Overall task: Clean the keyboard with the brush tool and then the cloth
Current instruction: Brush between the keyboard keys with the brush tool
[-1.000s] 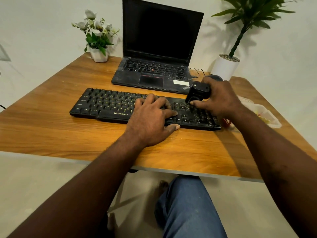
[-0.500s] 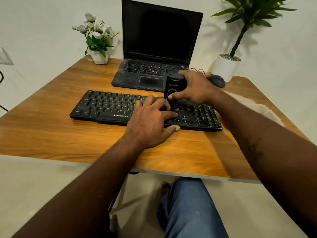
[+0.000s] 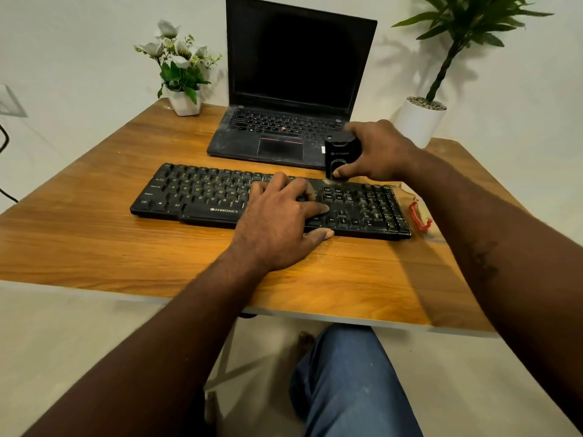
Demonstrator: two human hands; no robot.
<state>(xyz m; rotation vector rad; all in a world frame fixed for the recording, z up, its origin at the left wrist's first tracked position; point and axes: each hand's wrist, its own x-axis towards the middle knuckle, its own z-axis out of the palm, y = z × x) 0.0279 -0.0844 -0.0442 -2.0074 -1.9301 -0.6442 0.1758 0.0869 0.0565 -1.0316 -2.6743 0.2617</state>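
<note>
Brush tool (image 3: 342,156) now stands at the far edge of the keyboard (image 3: 202,197), right of the middle; half a second ago it was closer to my left fingers. My right hand (image 3: 381,149) grips it, thumb low on its front. My left hand (image 3: 280,222) lies flat on the keys as before, steadying the board. I judge the brushing is only moving along the rows; wiping is not yet due.
</note>
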